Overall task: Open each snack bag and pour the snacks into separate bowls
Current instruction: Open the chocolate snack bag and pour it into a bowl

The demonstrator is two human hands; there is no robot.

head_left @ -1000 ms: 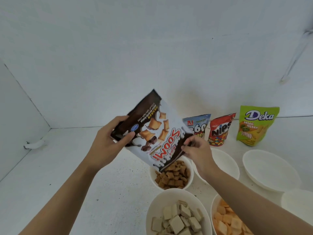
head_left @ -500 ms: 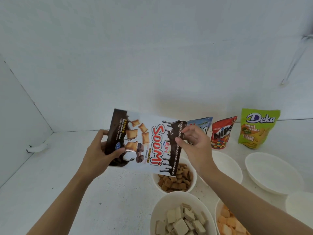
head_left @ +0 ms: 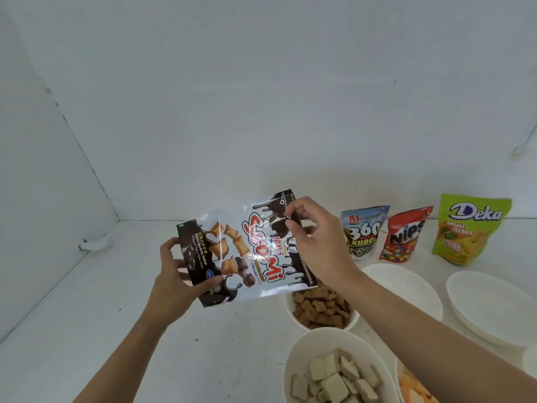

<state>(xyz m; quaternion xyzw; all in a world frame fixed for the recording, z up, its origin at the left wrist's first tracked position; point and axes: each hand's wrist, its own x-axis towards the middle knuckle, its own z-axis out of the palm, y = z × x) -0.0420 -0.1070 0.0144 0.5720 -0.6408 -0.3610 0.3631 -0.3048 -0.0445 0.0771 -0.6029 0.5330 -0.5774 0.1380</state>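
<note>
I hold a brown-and-white Soomi snack bag sideways in the air, above the white table. My left hand grips its bottom end, thumb on the front. My right hand pinches its open top edge. Just below and right of the bag stands a white bowl full of brown pillow snacks. Three unopened bags stand at the back right: a blue 360 Kuaci bag, a red Nips bag and a green Deka Mini Bites bag.
A bowl of pale wafer cubes sits at the bottom, with a bowl of orange snacks beside it. Two empty white bowls lie on the right. White walls close off the back and left.
The Soomi bag has swung from tilted mouth-down over the brown-snack bowl to nearly level and lower left. Both hands stayed on it.
</note>
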